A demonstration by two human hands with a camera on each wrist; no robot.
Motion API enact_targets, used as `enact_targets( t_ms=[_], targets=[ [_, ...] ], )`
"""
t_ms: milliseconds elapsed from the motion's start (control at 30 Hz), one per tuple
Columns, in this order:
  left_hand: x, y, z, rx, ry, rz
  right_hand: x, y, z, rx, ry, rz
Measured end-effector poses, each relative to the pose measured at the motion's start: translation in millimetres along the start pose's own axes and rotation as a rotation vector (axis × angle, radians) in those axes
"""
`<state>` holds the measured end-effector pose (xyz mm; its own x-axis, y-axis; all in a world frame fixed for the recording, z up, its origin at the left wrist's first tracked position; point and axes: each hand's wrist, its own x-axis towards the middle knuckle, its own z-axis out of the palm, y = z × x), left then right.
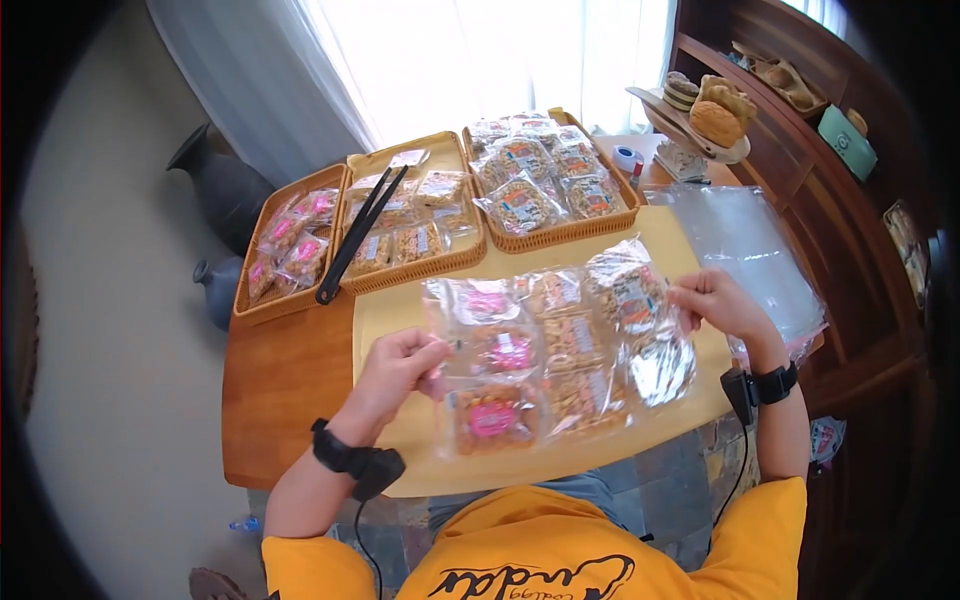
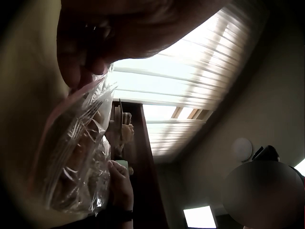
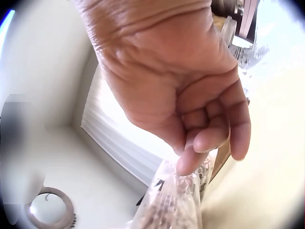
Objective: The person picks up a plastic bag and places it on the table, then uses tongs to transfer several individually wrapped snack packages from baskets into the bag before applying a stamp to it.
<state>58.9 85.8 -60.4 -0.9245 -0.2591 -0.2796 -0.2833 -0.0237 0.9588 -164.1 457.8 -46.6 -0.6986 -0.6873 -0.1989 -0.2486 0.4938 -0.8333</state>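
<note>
Between both hands is a large clear zip bag (image 1: 570, 340) filled with several small wrapped snack packs in rows, some bearing pink labels. The left hand (image 1: 400, 367) pinches its left edge, where a pinkish zip strip (image 2: 59, 107) shows in the left wrist view. At the upper right side, the right hand (image 1: 718, 303) grips the bag between thumb and fingers; its curled fingers (image 3: 209, 138) overlap the plastic in the right wrist view. Light glares off the bag's right part. The bag is over the yellow mat (image 1: 680, 240) near the table's front edge.
Wicker trays of wrapped snacks stand at the back: a small left one (image 1: 262, 300), a middle one (image 1: 430, 265) and a right one (image 1: 560, 235). Black tongs (image 1: 362, 232) lie across the left two. Flat clear bags (image 1: 745, 250) and a bread board (image 1: 672, 112) are at right.
</note>
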Motion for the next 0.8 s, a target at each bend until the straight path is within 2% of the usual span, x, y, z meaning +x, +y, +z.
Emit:
enact_targets(
  t_ms=[33, 67, 133, 167, 233, 267, 400, 467, 567, 700, 767, 800],
  targets=[
    [11, -5, 13, 0.025, -0.071, -0.056, 1, 10, -6, -0.027, 0.122, 0.047],
    [20, -9, 21, 0.050, -0.141, -0.109, -1, 13, -6, -0.027, 0.127, 0.051],
    [34, -16, 28, 0.063, -0.120, -0.120, -3, 16, 1, -0.518, 0.448, 0.070],
    [38, -18, 30, 0.073, -0.090, -0.133, -4, 20, 5, -0.518, 0.449, 0.073],
    [43, -17, 31, 0.114, -0.116, -0.197, -2, 27, 15, -0.691, 0.573, 0.104],
    [44, -15, 31, 0.154, -0.139, -0.260, -1, 24, 17, -0.728, 0.527, 0.201],
    [50, -9, 41, 0.234, -0.183, -0.304, 11, 33, 18, -0.657, 0.599, 0.228],
    [60, -15, 45, 0.268, -0.188, -0.251, 15, 29, 11, -0.529, 0.549, 0.297],
    [67, -12, 50, 0.278, -0.183, -0.232, 16, 32, 11, -0.522, 0.569, 0.282],
    [76, -2, 35, 0.323, -0.209, -0.235, 17, 37, 13, -0.600, 0.622, 0.269],
    [87, 7, 6, 0.622, -0.039, 0.015, 17, 33, 13, -0.706, 0.625, 0.369],
    [91, 17, -8, 0.724, 0.135, 0.179, 15, 29, 16, -0.705, 0.622, 0.367]
  ],
)
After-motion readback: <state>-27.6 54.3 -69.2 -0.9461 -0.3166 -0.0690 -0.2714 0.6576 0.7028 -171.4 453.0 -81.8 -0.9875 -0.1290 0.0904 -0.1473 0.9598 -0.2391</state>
